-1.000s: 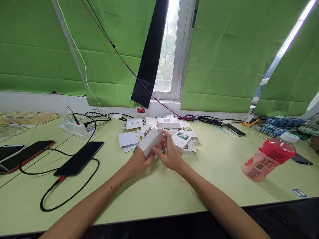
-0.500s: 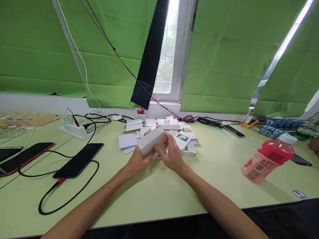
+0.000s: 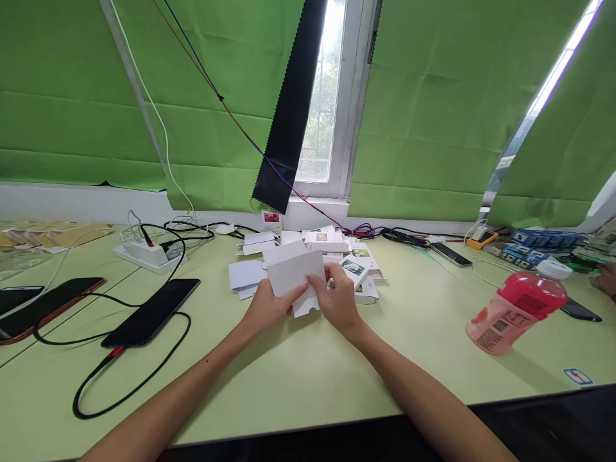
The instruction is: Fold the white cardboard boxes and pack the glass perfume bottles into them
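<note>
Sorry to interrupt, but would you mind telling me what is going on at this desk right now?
A person seated at the green table holds a small white carton in both hands, the left hand under its left side and the right hand pinching its right edge. A flap hangs open at the bottom. Behind lies a pile of small boxes. A black phone charges at left, and a pink bottle stands at right.

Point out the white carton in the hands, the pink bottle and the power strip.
white carton (image 3: 294, 274): head view, on its flat front panel.
pink bottle (image 3: 522, 305): head view, on the middle of its body.
power strip (image 3: 140, 255): head view, on its white casing.
</note>
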{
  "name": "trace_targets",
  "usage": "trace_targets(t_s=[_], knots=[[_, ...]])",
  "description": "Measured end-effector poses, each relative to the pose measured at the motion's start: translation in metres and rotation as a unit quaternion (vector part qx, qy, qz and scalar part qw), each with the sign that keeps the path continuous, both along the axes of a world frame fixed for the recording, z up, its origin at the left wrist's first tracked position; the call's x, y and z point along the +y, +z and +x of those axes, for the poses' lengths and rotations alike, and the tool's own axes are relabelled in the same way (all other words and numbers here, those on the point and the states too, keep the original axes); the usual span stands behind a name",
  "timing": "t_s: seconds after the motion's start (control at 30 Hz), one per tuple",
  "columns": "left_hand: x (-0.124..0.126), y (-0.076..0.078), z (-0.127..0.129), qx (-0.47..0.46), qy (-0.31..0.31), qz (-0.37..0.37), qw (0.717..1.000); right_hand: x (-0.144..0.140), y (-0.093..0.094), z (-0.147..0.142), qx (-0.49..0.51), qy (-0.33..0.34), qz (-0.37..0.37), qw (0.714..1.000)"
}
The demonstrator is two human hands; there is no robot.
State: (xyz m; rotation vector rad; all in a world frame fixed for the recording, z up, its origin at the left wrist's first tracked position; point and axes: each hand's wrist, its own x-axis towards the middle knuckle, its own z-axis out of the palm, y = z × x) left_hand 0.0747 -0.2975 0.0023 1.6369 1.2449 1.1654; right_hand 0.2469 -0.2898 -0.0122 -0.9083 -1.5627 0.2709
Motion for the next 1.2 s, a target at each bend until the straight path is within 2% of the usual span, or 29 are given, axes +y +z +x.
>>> trace_targets(t_s=[0.3, 0.4, 0.57, 0.7, 1.03, 1.2], knots=[[-0.004, 0.011, 0.002, -0.062, 0.033, -0.008, 0.997, 0.000, 0.000, -0.001, 0.024, -0.014, -0.022, 0.999], [-0.006, 0.013, 0.004, -0.085, 0.007, -0.023, 0.996, 0.001, 0.001, 0.000, 0.045, 0.019, -0.063, 0.997], [-0.007, 0.013, 0.005, -0.099, -0.044, -0.034, 0.994, 0.001, 0.001, 0.000, 0.101, 0.116, -0.143, 0.978], [-0.007, 0.011, 0.005, -0.088, -0.074, -0.045, 0.992, 0.000, 0.002, -0.001, 0.117, 0.146, -0.142, 0.972], [-0.005, 0.010, 0.008, -0.047, -0.034, -0.054, 0.997, -0.001, 0.002, -0.002, 0.095, 0.091, -0.112, 0.985], [-0.004, 0.010, 0.007, -0.036, -0.052, -0.035, 0.997, -0.002, 0.003, -0.003, 0.119, 0.090, -0.108, 0.983]])
